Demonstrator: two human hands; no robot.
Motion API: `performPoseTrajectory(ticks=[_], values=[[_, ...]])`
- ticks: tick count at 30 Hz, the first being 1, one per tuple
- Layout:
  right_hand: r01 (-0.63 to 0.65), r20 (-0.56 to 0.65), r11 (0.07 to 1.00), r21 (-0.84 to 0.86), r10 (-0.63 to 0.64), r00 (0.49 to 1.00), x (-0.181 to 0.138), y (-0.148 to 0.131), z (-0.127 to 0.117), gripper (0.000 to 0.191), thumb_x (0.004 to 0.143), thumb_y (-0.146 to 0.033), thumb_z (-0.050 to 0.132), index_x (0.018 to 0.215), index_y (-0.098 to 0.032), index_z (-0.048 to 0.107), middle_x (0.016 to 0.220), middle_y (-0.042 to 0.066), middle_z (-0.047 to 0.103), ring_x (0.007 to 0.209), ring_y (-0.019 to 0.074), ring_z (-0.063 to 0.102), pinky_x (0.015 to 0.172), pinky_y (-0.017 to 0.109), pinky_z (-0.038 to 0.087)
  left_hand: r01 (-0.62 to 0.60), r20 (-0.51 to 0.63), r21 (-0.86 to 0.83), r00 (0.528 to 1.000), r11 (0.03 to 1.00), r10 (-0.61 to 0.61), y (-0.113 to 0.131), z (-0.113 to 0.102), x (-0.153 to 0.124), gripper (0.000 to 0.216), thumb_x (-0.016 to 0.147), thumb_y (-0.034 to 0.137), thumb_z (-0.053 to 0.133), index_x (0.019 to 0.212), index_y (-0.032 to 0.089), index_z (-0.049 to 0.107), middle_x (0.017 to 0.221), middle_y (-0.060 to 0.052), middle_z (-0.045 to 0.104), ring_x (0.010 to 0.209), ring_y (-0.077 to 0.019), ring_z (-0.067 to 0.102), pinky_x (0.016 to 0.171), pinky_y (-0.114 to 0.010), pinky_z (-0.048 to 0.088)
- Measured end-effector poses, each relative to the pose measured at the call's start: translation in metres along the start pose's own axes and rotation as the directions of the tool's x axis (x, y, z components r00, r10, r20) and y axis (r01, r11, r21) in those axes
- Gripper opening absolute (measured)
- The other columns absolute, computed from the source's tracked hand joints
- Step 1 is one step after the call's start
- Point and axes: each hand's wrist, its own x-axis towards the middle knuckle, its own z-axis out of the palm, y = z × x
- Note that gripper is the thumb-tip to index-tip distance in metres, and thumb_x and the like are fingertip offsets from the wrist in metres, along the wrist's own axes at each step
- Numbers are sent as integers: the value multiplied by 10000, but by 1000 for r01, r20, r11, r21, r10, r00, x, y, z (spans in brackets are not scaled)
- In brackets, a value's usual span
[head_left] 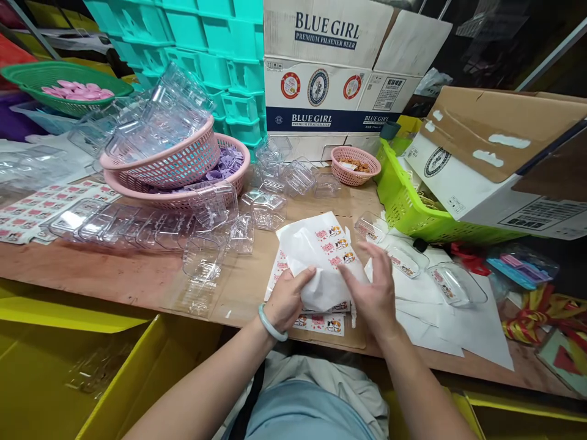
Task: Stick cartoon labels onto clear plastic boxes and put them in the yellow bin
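My left hand point(287, 300), with a pale green bangle on the wrist, pinches the lower left of a white sticker sheet point(321, 253) printed with small cat pictures. My right hand point(372, 287) touches the sheet's right edge, its fingers partly spread and a little blurred. The sheet is bent upward over more sticker sheets point(321, 322) lying flat on the wooden table point(137, 275). Small clear plastic boxes point(206, 253) lie scattered just left of the hands.
Two stacked pink baskets point(174, 168) hold clear boxes. A small pink basket point(355, 165), a lime green crate point(403, 201), cardboard beer cartons point(330, 61) and teal crates point(206, 36) stand behind. White backing sheets point(458, 324) lie at right. A yellow bin point(68, 366) sits below left.
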Motion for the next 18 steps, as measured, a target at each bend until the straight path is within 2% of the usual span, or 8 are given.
performPoseTrajectory(ticks=[2, 3, 7, 10, 13, 18], values=[[86, 118, 996, -27, -83, 990, -13, -2, 5, 442, 788, -417, 673, 1181, -263, 545, 1209, 95, 580, 1176, 273, 508, 1028, 479, 394, -26, 0, 0, 1000, 1000, 26, -4, 0, 0, 418, 745, 286, 703, 1132, 143, 635, 1132, -106, 690, 1112, -276, 604, 987, -406, 448], [81, 150, 997, -7, -79, 986, -18, -3, 8, 402, 804, -411, 659, 1164, -263, 563, 1174, 86, 600, 1135, 263, 537, 1003, 464, 418, -26, 3, 12, 1000, 1000, 26, -5, -1, 0, 406, 737, 281, 706, 1112, 138, 643, 1119, -104, 694, 1104, -273, 607, 991, -401, 443], [-78, 95, 991, 108, 68, 993, -25, 0, 16, 219, 853, -368, 609, 1029, -241, 640, 1030, 59, 662, 973, 217, 618, 896, 393, 493, 10, 21, 91, 1000, 996, -12, -7, -4, -1, 372, 710, 271, 722, 1052, 134, 667, 1052, -89, 716, 1042, -256, 636, 963, -382, 458], [-51, 56, 992, 116, 44, 997, -21, 5, 16, 153, 870, -336, 588, 952, -242, 676, 962, 48, 701, 924, 216, 642, 925, 420, 480, 46, 62, 109, 997, 993, -53, -6, -8, -1, 386, 708, 253, 720, 1072, 137, 661, 1036, -85, 719, 1036, -262, 638, 948, -389, 469], [24, 56, 996, 90, -29, 998, -20, 9, 13, 166, 894, -316, 544, 951, -254, 687, 945, 45, 714, 922, 222, 652, 957, 442, 466, 75, 63, 95, 995, 993, -81, -3, -10, 0, 389, 703, 232, 714, 1074, 127, 659, 1033, -97, 719, 1047, -273, 633, 950, -400, 470], [-10, 146, 987, 158, -13, 989, -27, 14, 12, 320, 823, -347, 647, 1128, -252, 630, 1113, 57, 665, 1039, 223, 623, 939, 400, 502, 101, 68, 27, 992, 995, -103, 4, -9, 2, 462, 675, 172, 700, 1130, 128, 632, 1053, -106, 713, 1026, -258, 644, 950, -393, 472]])
